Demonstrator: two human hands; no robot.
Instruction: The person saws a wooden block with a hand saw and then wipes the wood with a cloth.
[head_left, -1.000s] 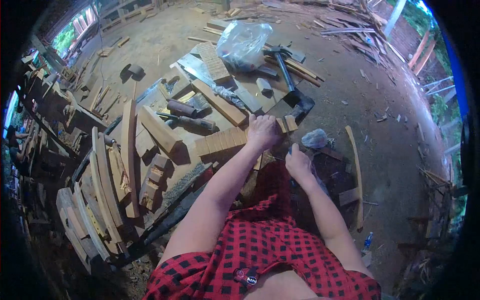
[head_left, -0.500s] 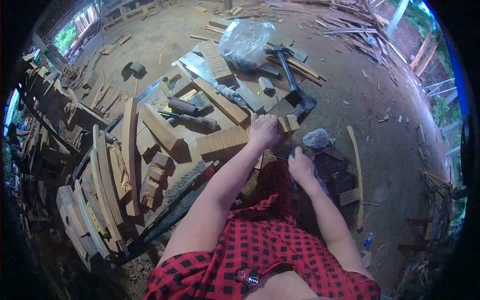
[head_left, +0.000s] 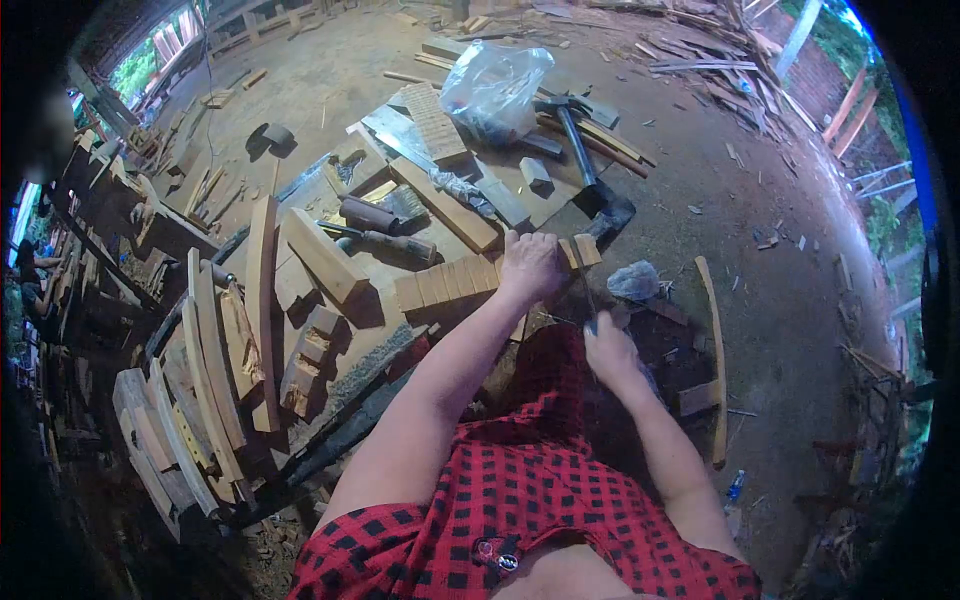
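A long wooden block (head_left: pixel 447 281) with several crosswise cuts lies near the front edge of the work board. My left hand (head_left: pixel 531 266) is closed over the block near its right end and presses it down. Below that end, my right hand (head_left: pixel 610 348) is wrapped round the blue handle of a thin saw (head_left: pixel 589 295), whose blade reaches up to the block's right part. How deep the blade sits in the wood is too small to tell.
A chisel (head_left: pixel 398 245) and a brush (head_left: pixel 405 203) lie behind the block. Farther back are a clear plastic bag (head_left: pixel 495 90) and a hammer-like tool (head_left: pixel 574 140). Curved wood strips (head_left: pixel 205 370) stand at left; a crumpled plastic bag (head_left: pixel 633 281) is at right.
My right hand has moved slightly down and to the right, away from the block, and more of the blade shows. My left hand stays on the block.
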